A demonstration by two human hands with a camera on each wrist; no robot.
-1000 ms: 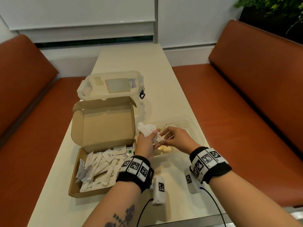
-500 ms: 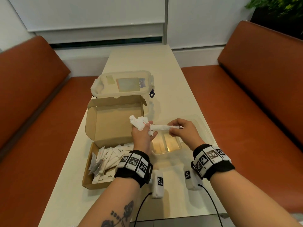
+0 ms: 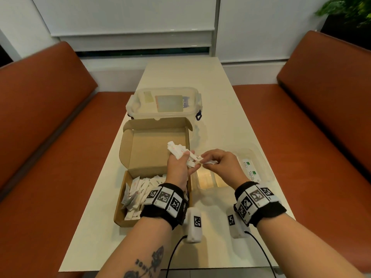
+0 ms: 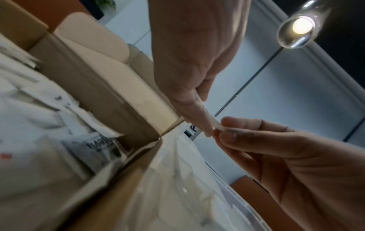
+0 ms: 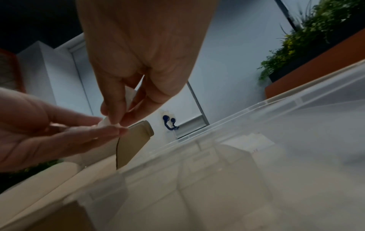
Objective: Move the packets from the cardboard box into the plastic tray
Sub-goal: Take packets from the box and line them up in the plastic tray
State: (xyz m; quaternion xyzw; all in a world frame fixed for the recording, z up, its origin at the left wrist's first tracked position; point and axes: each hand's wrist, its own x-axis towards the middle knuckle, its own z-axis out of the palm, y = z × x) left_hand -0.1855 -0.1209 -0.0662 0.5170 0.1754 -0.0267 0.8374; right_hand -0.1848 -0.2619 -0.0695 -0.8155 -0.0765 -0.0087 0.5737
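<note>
An open cardboard box (image 3: 128, 209) on the table's left holds several white packets (image 3: 138, 195). My left hand (image 3: 180, 165) is raised above the box's right edge and grips a bunch of white packets (image 3: 176, 150). My right hand (image 3: 216, 163) pinches one packet (image 3: 208, 162) right at the left hand's fingertips, above the left part of the clear plastic tray (image 3: 265, 167). Two green-printed packets (image 3: 251, 171) lie in the tray's right side. In the right wrist view the thumb and forefinger pinch the packet (image 5: 107, 122) above the tray (image 5: 256, 156).
A lidded clear plastic container (image 3: 164, 103) stands behind the cardboard box. Orange benches (image 3: 50, 157) flank the narrow table (image 3: 220, 97) on both sides. A plant (image 3: 349, 9) sits at the far right. Cables run from my wrist units off the near table edge.
The head camera shifted so the scene sits further right. My right hand had drawn a packet out to the right; now it is back against the left hand, pinching a packet there.
</note>
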